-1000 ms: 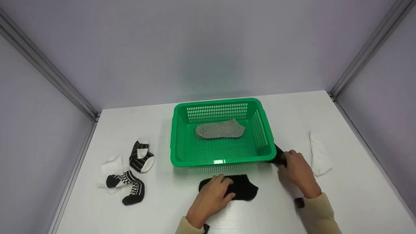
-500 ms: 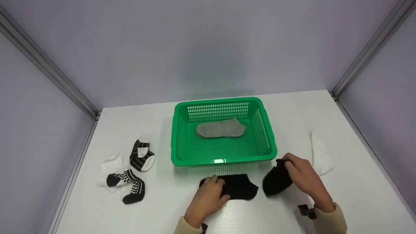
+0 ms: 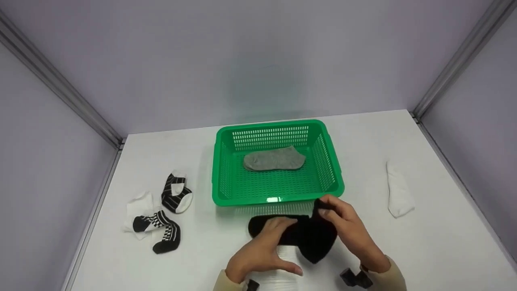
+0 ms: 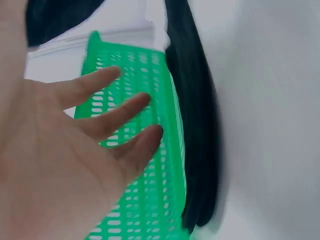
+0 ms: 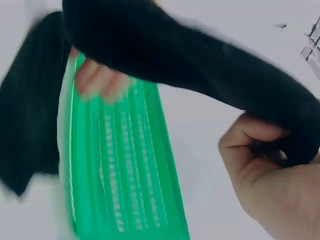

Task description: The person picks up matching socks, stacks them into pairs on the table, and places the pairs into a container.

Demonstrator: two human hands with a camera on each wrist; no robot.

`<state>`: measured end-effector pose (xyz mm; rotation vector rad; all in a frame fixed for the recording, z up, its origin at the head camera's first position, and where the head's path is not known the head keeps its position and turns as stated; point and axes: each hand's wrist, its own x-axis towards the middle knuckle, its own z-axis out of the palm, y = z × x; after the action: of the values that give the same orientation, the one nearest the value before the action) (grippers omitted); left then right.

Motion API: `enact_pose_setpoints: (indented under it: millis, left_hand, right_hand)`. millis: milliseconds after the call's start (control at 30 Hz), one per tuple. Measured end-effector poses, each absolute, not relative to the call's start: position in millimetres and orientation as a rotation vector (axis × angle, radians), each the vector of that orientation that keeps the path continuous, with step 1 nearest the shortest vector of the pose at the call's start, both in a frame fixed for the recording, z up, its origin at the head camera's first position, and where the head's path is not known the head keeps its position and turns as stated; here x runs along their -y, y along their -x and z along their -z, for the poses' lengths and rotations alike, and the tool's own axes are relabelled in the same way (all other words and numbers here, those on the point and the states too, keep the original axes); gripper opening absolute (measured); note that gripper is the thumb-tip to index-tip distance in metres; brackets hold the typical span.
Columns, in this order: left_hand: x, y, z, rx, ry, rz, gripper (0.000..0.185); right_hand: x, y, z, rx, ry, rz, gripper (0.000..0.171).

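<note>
My right hand (image 3: pixel 351 232) pinches one end of a black ankle sock (image 3: pixel 318 242), which hangs down from the fingers. In the right wrist view, thumb and finger (image 5: pixel 255 132) nip the sock's edge. Another black sock (image 3: pixel 256 227) lies flat on the table in front of the green basket (image 3: pixel 278 201). Over it is my left hand (image 3: pixel 260 250), thumb spread away from straight fingers, holding nothing. The left wrist view has this palm (image 4: pixel 70 160) facing the camera beside the lying sock (image 4: pixel 192 125). The hanging sock overlaps the lying one's right end in the head view.
Inside the basket lie grey socks (image 3: pixel 274 159). To the left are a black striped sock with white parts (image 3: pixel 176 194), black-and-white checkered socks (image 3: pixel 166 236) and white socks (image 3: pixel 138 210). A white sock (image 3: pixel 399 192) lies at the right. Walls enclose the table's back and sides.
My right hand has drawn the black sock out from beside the basket's right corner and brought it left to the other one. My left hand has lifted off its sock, spreading the thumb.
</note>
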<state>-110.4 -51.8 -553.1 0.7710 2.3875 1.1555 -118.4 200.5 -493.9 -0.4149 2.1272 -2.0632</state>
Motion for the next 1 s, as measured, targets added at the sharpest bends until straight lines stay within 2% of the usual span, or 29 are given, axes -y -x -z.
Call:
enact_pose_setpoints:
  millis: [67,200,300,433,733,1000]
  left_hand:
    - [51,112,553,-2.192,-0.719,-1.412,0.095]
    - [52,116,553,-1.810,-0.455,-1.825,0.074]
    - [59,119,553,-1.741,-0.302,-1.942,0.060]
    - [73,119,554,-1.803,-0.220,-1.950,0.046]
    - [94,122,553,-1.953,-0.046,-1.898,0.038]
    - [100,123,555,-2.365,-0.098,-1.701,0.031]
  right_hand:
    - [-195,118,494,-1.978,0.386,2.159,0.010]
    - [-190,118,497,-1.831,0.290,2.281,0.012]
    - [-191,117,500,-1.888,0.180,2.289,0.013]
    - [-194,116,504,-2.012,0.058,2.234,0.017]
    - [-203,115,517,-2.289,-0.052,2.020,0.018]
    - [-217,120,523,-2.447,0.062,1.763,0.025]
